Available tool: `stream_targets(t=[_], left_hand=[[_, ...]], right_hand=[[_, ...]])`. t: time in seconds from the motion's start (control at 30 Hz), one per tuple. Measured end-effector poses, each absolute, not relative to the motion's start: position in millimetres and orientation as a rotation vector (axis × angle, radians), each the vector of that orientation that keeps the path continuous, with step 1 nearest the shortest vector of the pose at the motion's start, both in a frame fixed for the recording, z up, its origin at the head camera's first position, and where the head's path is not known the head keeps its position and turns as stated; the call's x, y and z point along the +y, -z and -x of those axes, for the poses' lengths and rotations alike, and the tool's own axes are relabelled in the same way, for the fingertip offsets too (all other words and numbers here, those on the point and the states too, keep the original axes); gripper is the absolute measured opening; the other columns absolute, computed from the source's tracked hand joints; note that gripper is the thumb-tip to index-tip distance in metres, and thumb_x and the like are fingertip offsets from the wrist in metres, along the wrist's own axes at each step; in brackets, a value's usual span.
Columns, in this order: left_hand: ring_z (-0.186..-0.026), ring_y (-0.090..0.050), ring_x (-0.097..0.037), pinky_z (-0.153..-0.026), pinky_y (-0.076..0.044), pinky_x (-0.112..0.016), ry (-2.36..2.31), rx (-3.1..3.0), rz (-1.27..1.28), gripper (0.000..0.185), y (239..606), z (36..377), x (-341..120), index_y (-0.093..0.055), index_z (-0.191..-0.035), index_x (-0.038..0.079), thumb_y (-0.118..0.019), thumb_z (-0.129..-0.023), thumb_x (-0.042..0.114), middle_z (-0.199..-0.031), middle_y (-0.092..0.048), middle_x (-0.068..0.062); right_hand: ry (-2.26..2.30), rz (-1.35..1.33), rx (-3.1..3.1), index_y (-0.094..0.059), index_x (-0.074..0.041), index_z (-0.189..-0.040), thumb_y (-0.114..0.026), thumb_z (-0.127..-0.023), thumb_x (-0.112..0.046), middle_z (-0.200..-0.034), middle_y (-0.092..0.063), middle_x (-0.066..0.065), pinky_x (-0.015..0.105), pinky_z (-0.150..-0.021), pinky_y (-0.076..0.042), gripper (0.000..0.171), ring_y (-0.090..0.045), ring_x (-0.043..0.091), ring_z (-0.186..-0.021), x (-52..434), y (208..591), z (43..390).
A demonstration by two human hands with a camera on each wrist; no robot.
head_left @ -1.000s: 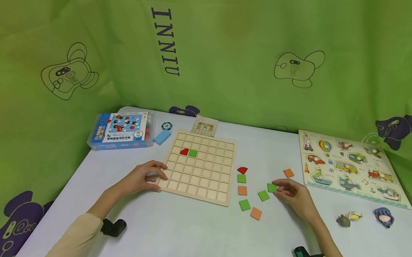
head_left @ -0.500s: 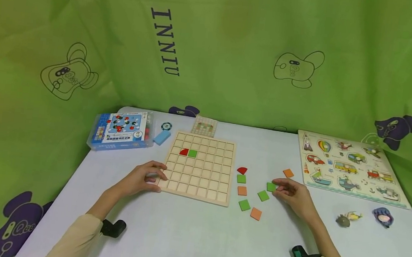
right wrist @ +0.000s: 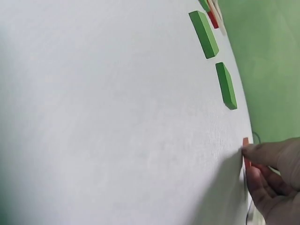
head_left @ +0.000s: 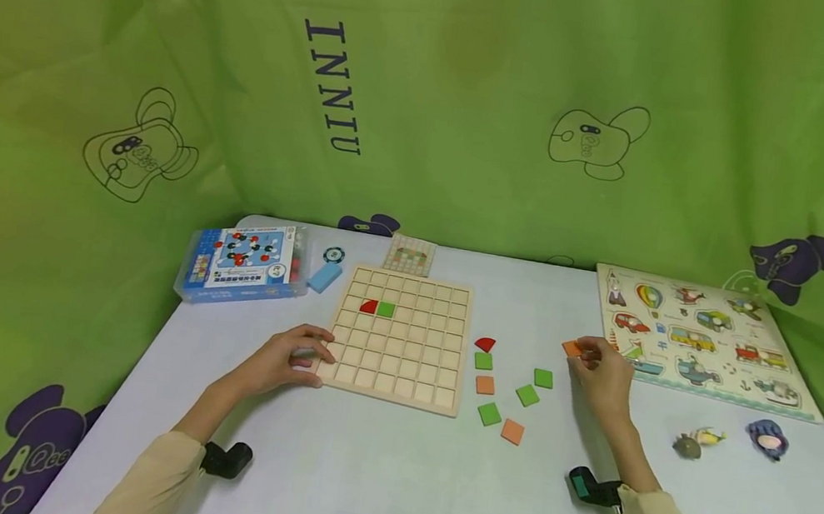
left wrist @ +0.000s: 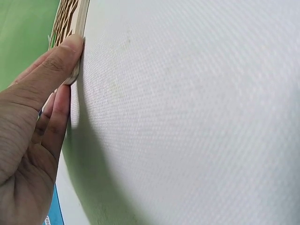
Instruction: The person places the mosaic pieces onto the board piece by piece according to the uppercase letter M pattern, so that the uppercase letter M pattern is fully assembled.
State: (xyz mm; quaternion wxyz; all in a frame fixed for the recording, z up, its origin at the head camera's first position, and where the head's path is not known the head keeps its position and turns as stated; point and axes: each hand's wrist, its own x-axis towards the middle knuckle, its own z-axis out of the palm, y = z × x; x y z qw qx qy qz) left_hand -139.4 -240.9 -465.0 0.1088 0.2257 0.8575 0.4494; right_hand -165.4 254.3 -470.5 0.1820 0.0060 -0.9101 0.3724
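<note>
My left hand (head_left: 286, 363) holds the near left corner of a wooden grid board (head_left: 442, 287), thumb on the front edge and fingers along the left side. In the left wrist view the thumb and fingers (left wrist: 58, 110) lie about that corner. A red quarter-round tile (head_left: 370, 307) and a green square tile (head_left: 385, 309) sit side by side in the board's cells. My right hand (head_left: 604, 381) pinches an orange square tile (head_left: 570, 349) at the right; in the right wrist view, thumb and finger cover part of this orange tile (right wrist: 246, 141).
Between board and right hand lie a green tile (head_left: 542, 378), an orange tile (head_left: 512, 432), a red quarter-round (head_left: 485, 345) and several others. A picture puzzle board (head_left: 705, 338) is at right, small toys (head_left: 767, 439) before it. Back left are a boxed set (head_left: 241, 262) and pattern card (head_left: 409, 255).
My right hand has left the green tile, which lies flat on the table, and moved up and right to the orange tile. The left hand stays at the board's corner.
</note>
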Motion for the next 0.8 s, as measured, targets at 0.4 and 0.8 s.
stream_targets(t=[0.4,0.8], left_hand=[[-0.126,-0.043,-0.037,-0.091,-0.054,-0.031,-1.334,2.506,-0.657,0.031,464,140,-242,-0.071,-0.104,0.008,-0.08,-0.075,0.007,-0.134,-0.048,-0.015],[-0.125,-0.043,-0.04,-0.091,-0.054,-0.035,-1.356,2.486,-0.659,0.029,462,137,-240,-0.071,-0.104,0.005,-0.079,-0.076,0.005,-0.134,-0.047,-0.018]], right_hand=[[-1.09,0.155,-2.542,-0.066,0.011,-0.1,-0.075,-0.079,0.003,-0.094,-0.066,0.027,0.002,-0.057,-0.033,0.025,-0.062,0.034,-0.079,244,474,184],[-1.269,0.019,-2.566,-0.066,0.011,-0.105,-0.071,-0.081,0.007,-0.097,-0.067,0.028,0.002,-0.062,-0.04,0.025,-0.064,0.039,-0.088,214,464,206]])
